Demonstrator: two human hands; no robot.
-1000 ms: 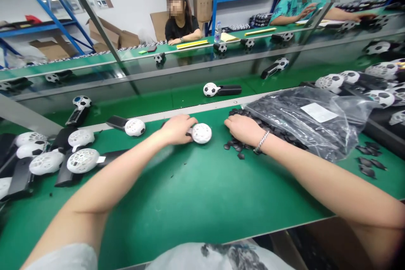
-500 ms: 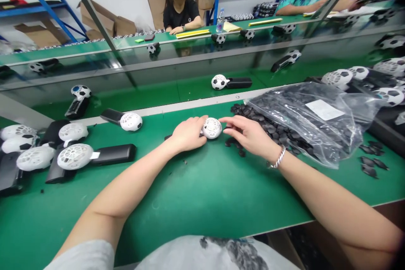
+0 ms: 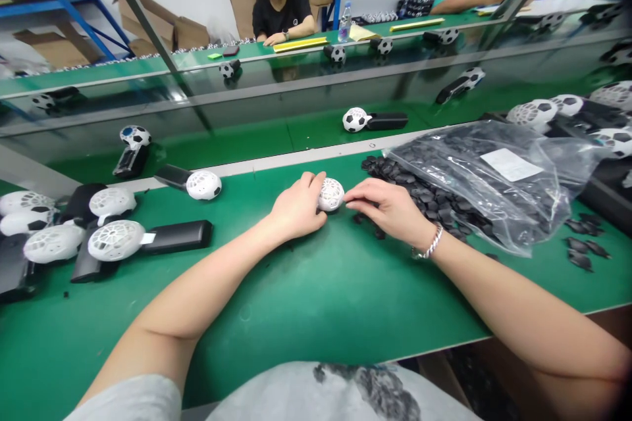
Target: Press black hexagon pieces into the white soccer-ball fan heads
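Holding a white ball: left hand, grip clamped; right hand, fingertips together, contents unclear; most openings seem without black pieces.

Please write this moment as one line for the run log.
left hand: holds white ball | right hand: at ball's right side, grip unclear | nearby: black pieces, clear bag

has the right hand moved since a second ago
Yes, judged against the plastic bag, the right hand has moved left, from the black pieces toward the white ball at the left hand.
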